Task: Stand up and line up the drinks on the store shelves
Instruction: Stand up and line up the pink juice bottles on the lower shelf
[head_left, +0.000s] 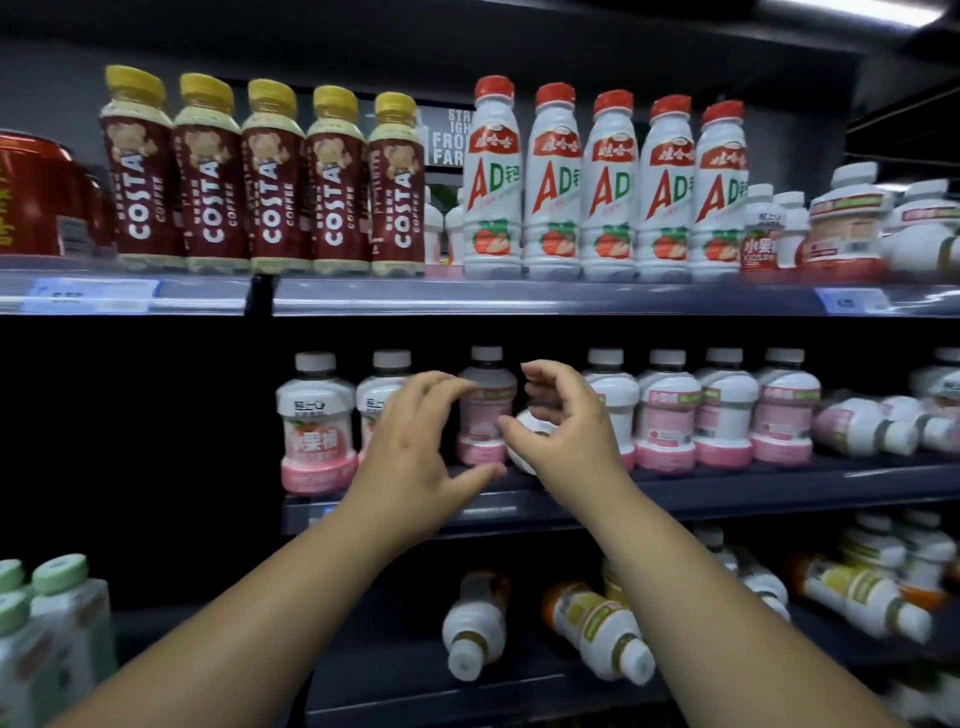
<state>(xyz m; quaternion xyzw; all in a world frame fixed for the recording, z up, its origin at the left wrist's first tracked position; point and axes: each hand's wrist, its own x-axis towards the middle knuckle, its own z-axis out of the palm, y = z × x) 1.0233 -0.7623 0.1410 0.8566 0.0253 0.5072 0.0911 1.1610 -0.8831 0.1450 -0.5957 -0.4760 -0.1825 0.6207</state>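
Observation:
The middle shelf (727, 491) carries a row of small pink-and-white drink bottles with grey caps. One upright pink bottle (485, 410) stands between my hands. My left hand (415, 447) hovers just left of it, fingers and thumb spread in a loose curve and holding nothing. My right hand (569, 421) curls round a tipped pink bottle (530, 441) whose white bottom faces me; most of that bottle is hidden behind the palm. Further pink bottles (670, 410) stand upright to the right. At the far right of this shelf, several pink bottles (857, 426) lie on their sides.
The top shelf holds upright Costa coffee bottles (270, 182), red-capped AD bottles (608, 187) and toppled white bottles (919, 234) at its right end. On the bottom shelf lie orange-banded bottles (597, 629). Green-capped bottles (52, 623) stand at the lower left.

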